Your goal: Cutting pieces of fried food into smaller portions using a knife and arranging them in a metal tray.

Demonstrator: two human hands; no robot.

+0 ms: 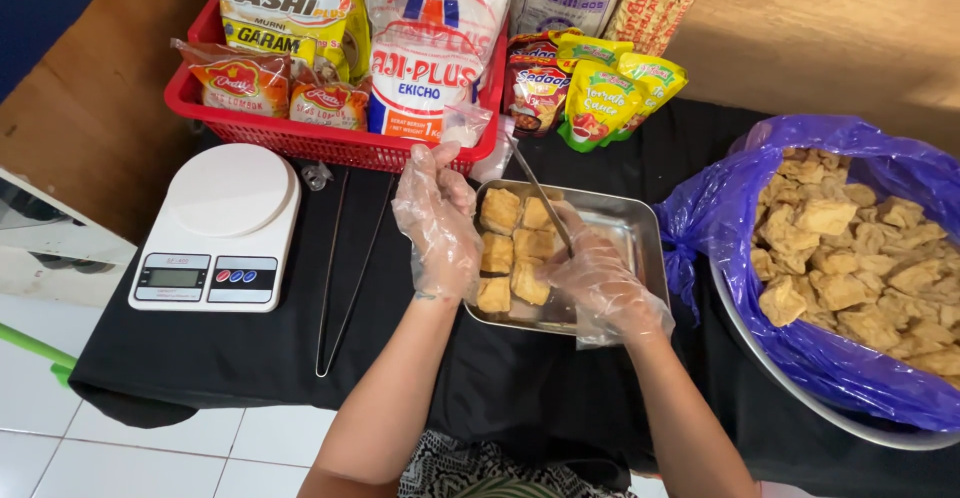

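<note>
So the fried tofu pieces sit in two rough rows at the left end of a shallow steel tray, which is on the black-covered desk right in front of the person. Both hands wear thin clear plastic gloves. The left hand is at the tray's left edge, fingers loosely curled and partly open, touching the tofu on that side; can't see it actually gripping a piece. The right hand is closed around a thin metal tool, probably a knife or skewer, whose shaft angles up and away over the tofu.

To the right, a big metal bowl lined with a purple plastic bag is full of more tofu puffs. Left of the tray, long metal tongs lie on the cloth, and beyond those is a white digital kitchen scale. Behind it all is a red plastic basket packed with seasoning packets, with a few green and yellow sauce pouches just beside it.
</note>
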